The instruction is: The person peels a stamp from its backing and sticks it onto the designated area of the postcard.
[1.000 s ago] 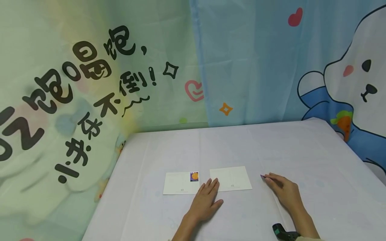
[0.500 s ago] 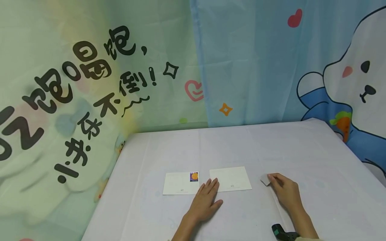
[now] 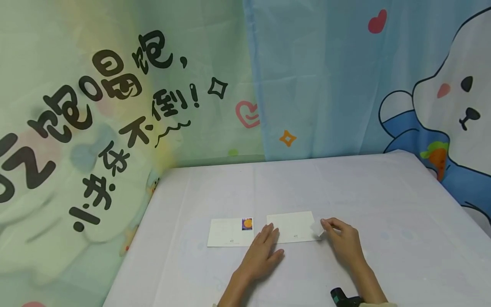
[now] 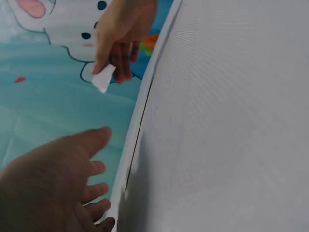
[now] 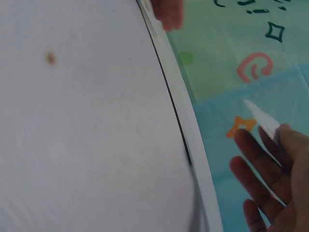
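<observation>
Two white postcards lie side by side on the table: the left postcard (image 3: 222, 233) bears a purple and orange stamp (image 3: 247, 224) in its upper right corner, while the right postcard (image 3: 291, 225) has only a small faint print. My left hand (image 3: 261, 247) rests flat with its fingertips on the right postcard's lower left corner. Between thumb and index finger, my right hand (image 3: 344, 242) pinches a small stamp (image 3: 317, 229) at the right postcard's right edge. Its white side faces the head camera, and a toothed edge of the stamp (image 5: 263, 120) shows in the right wrist view.
A white cloth covers the table (image 3: 215, 187). Behind it hangs a printed curtain (image 3: 318, 85) with a cartoon bear. A black device (image 3: 344, 297) is worn on the right wrist.
My right hand has moved left to the right postcard's edge with the stamp. The stamp turned from showing a purple corner to showing white. The left hand stays in place.
</observation>
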The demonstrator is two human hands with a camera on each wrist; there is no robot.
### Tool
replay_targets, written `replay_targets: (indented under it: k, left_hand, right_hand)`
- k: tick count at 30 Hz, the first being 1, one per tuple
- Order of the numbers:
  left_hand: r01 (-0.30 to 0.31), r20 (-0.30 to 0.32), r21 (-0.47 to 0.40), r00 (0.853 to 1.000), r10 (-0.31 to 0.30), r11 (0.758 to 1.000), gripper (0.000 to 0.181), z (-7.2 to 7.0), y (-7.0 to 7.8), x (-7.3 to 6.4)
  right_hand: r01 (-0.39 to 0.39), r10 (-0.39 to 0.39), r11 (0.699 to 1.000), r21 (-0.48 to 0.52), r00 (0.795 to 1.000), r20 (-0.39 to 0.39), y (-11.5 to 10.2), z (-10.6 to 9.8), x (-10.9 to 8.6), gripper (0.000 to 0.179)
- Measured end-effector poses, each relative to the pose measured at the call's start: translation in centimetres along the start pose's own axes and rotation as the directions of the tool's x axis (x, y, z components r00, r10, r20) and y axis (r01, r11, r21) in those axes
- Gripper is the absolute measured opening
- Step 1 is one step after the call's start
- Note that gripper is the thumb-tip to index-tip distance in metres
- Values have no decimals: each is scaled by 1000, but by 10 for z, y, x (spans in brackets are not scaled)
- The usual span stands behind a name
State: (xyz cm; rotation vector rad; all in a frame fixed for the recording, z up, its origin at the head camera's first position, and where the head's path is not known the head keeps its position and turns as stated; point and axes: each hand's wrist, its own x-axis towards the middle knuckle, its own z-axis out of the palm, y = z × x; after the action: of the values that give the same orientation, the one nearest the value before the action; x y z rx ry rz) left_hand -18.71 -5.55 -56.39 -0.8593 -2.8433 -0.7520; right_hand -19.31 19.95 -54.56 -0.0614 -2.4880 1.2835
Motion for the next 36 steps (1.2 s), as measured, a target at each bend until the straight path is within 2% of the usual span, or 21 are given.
replay_targets:
  k: [6,10,14,18,21,23,36]
  left_hand:
    - [-23,-105,-87,994,14,996,48,-14,20,7]
    - [7,-168,-204,985,-42,979,43,-26,37,11]
    - [14,-187,-360,979,-87,933,39,-36,48,14]
    - [20,-156,-496,982,-111,868,35,-39,53,16]
    - [39,-131,-565,982,-137,824,31,-41,55,16]
    - [48,-124,-585,981,-148,810,29,-42,56,16]
    - [-2,-176,-585,977,-124,811,26,-46,58,13]
  right_hand:
    - [109,-109,994,17,994,5,-30,6,-1,24]
    - [143,-144,989,45,989,17,-51,9,-3,20]
    - [175,-178,983,62,983,38,-68,9,-5,20]
    - [216,-219,975,61,974,54,-80,9,-7,20]
    - [244,-248,967,74,967,59,-86,9,-10,19]
    - [254,-259,964,82,964,60,-89,9,-12,18]
    - [268,-270,962,48,961,51,-92,14,-16,13]
